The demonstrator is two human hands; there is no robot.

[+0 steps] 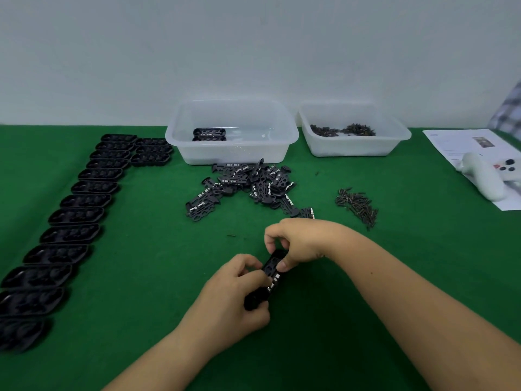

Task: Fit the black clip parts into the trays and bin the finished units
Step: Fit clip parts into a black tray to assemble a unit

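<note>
Both hands meet over the green table near its front middle. My left hand [236, 294] grips the near end of a black tray with a clip part in it [272, 270]. My right hand [298, 241] pinches the far end of that same unit from above. A heap of loose black clip parts [248, 184] lies behind the hands. A long row of empty black trays [81, 204] runs down the left side. The clear bin [231, 131] at the back holds two finished units [209, 134].
A second clear bin [352, 131] at the back right holds small dark screws. Another pile of screws [358, 206] lies on the cloth to the right. A white controller [490, 173] rests on a sheet of paper [456, 139] at the far right.
</note>
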